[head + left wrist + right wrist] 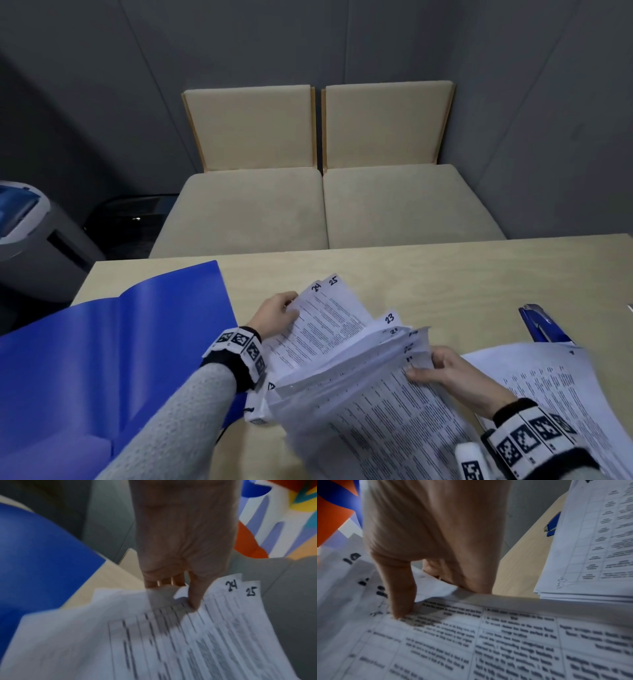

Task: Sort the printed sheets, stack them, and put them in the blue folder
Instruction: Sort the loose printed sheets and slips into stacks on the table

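A fanned bundle of printed sheets (pixel 346 363) is held above the table between both hands. Handwritten numbers 24, 25 and 23 show on the corners. My left hand (pixel 277 313) pinches the far left edge of the sheets (pixel 188 635), thumb on top, fingers beneath. My right hand (pixel 442 368) pinches the right corners of the bundle (pixel 471 635), thumb on the printed face. The blue folder (pixel 113 349) lies open on the left of the table. A second pile of printed sheets (pixel 561 387) lies flat at the right (pixel 594 540).
A blue stapler (pixel 541 323) sits on the wooden table (pixel 428 274) beyond the right pile, also visible in the right wrist view as a blue stapler (pixel 553 524). Two beige seats (pixel 322 202) stand behind the table. A grey machine (pixel 37 236) is at far left.
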Demonstrator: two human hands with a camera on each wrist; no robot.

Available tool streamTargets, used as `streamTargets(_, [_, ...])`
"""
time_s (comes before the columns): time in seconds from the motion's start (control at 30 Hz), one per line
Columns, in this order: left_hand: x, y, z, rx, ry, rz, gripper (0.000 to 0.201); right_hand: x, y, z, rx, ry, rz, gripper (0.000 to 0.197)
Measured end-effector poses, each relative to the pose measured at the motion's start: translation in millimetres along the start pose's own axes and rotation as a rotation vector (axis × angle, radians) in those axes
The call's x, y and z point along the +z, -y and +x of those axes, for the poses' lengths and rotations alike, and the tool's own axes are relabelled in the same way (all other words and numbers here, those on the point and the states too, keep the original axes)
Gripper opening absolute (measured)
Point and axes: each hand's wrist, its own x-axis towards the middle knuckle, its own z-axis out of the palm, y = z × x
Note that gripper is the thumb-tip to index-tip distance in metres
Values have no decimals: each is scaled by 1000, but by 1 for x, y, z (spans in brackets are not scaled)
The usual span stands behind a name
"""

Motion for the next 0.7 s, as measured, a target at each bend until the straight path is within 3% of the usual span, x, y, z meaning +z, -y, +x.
streamTargets(0.17, [-36,-33,-4,180,183,-139,12,8,17,13,-197,-244,-161,22])
streamTargets(0.23, [-44,-57,-6,242,233,-140,11,9,23,18,-284,-317,-307,35])
streamTargets(0.33, [-53,-85,-11,322,265,-134,14,12,31,21,-355,-327,-219,26])
streamTargets(0.47, [-68,-110,-21,314,224,-107,15,18,40,20,-454,-441,-147,16])
streamTargets(0.53, [-80,-110,-27,208,211,-163,29,14,40,18,-483,-532,-112,12])
streamTargets(0.6, [-89,-101,-33,41,224,-331,64,9,40,15,-498,-613,-56,15])
streamTargets(0.67, [-90,-91,-37,8,249,-619,86,5,42,13,-520,-666,-10,22])
streamTargets(0.7, [-86,-89,-40,21,215,-707,85,5,45,12,-524,-689,-11,24])
